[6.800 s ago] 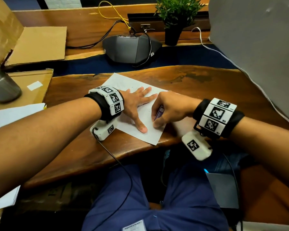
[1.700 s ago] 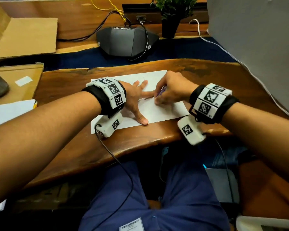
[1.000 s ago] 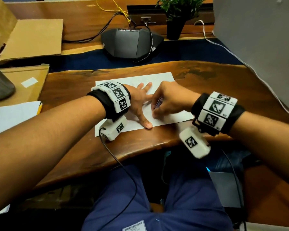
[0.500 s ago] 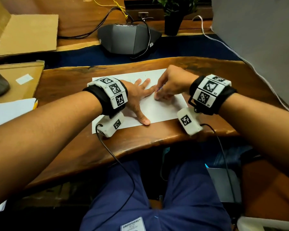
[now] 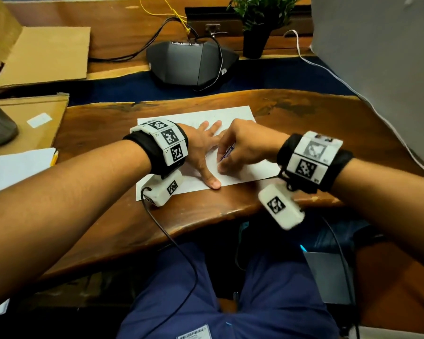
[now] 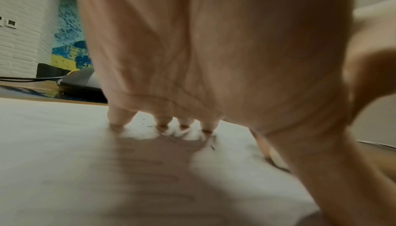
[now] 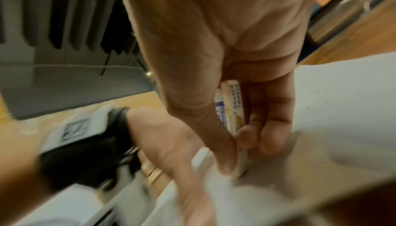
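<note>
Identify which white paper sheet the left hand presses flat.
The central white paper sheet, under the left hand; the other white sheet lies untouched at far left.

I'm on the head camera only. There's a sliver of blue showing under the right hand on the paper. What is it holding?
Observer: The right wrist view shows an eraser in a white sleeve with blue print and a yellow star. The right hand pinches it between thumb and fingers, bare white end pointing down.
Operator: Okay. From up here the left hand looks flat on the page. Is it?
Observer: Not quite. In the left wrist view the left hand arches, and four fingertips press the sheet of paper while the palm looks raised above it.
</note>
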`<state>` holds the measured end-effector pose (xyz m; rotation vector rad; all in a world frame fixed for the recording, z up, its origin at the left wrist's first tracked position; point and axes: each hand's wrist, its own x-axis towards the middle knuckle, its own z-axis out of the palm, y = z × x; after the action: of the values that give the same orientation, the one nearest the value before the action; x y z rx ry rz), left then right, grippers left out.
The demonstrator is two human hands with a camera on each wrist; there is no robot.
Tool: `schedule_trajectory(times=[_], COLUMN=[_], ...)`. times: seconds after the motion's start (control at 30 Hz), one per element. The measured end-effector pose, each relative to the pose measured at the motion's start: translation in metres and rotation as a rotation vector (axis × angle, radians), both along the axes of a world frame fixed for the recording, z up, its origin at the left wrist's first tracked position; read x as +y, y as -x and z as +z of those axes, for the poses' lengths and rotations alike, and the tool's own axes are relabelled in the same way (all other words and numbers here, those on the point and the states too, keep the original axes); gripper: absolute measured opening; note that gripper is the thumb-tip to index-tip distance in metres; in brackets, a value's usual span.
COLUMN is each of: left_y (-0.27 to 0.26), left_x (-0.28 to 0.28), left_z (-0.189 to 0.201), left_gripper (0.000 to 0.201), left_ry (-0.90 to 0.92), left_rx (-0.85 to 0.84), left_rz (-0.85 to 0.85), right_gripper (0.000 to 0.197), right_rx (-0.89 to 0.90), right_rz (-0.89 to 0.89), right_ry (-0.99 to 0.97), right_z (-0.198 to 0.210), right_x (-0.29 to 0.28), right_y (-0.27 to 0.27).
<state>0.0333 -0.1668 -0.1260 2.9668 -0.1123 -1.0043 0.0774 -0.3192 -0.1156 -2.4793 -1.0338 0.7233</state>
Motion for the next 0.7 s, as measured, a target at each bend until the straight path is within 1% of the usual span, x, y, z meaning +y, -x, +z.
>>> schedule_trajectory(times=[0.07,0.1,0.13,0.2,0.27,0.3,0.33,0.43,0.47,0.5,0.57,0.6,0.63,0.67,0.7], left_y=[0.0,-0.001,0.0,0.0,0.0,0.0,0.0,-0.001,-0.001,0.0,-0.001,-0.001,-0.001,0.0,-0.001], left_x=[-0.002,-0.002,-0.002,-0.001,0.001,0.001,0.001,0.0,0.0,0.001,0.002,0.002,0.003,0.003,0.004], left_z=[0.001,0.002,0.001,0.002,0.002,0.002,0.002,0.0,0.0,0.0,-0.001,-0.001,-0.001,-0.001,-0.002], left_gripper=[0.151,0.152,0.151,0.148,0.145,0.145,0.145,0.147,0.148,0.148,0.149,0.15,0.153,0.156,0.157], left_ry=[-0.028,-0.036,-0.036,-0.044,-0.059,-0.065,-0.069,-0.076,-0.074,-0.069,-0.055,-0.053,-0.052,-0.05,-0.048], left_rx=[0.011,0.013,0.013,0.011,0.014,0.016,0.015,-0.004,-0.016,-0.018,-0.017,-0.014,-0.009,-0.004,-0.005], left_rz=[-0.004,0.001,0.008,0.02,0.033,0.042,0.048,0.057,0.058,0.06,0.064,0.065,0.068,0.074,0.079], right_gripper=[0.017,0.018,0.018,0.017,0.016,0.016,0.017,0.017,0.017,0.017,0.016,0.017,0.017,0.017,0.018], right_rx=[0.022,-0.001,-0.041,-0.085,-0.05,-0.029,-0.019,-0.034,-0.05,-0.061,-0.075,-0.049,-0.005,0.032,0.042], right_rz=[-0.124,-0.189,-0.214,-0.139,-0.018,0.008,-0.011,-0.213,-0.238,-0.206,-0.045,0.007,0.015,-0.02,-0.091], right_ry=[-0.03,-0.053,-0.066,-0.063,-0.03,-0.015,-0.011,-0.074,-0.098,-0.102,-0.053,-0.019,0.0,-0.005,-0.022], right_z=[0.006,0.008,0.006,0.001,-0.002,-0.001,0.001,0.006,0.005,0.002,-0.003,-0.003,-0.001,0.001,0.003], right_x=[0.0,0.001,0.002,0.003,0.002,0.003,0.004,0.007,0.008,0.009,0.008,0.008,0.008,0.009,0.011], right_y=[-0.018,-0.025,-0.029,-0.02,0.0,0.003,-0.002,-0.028,-0.03,-0.025,-0.005,0.004,0.004,-0.004,-0.016])
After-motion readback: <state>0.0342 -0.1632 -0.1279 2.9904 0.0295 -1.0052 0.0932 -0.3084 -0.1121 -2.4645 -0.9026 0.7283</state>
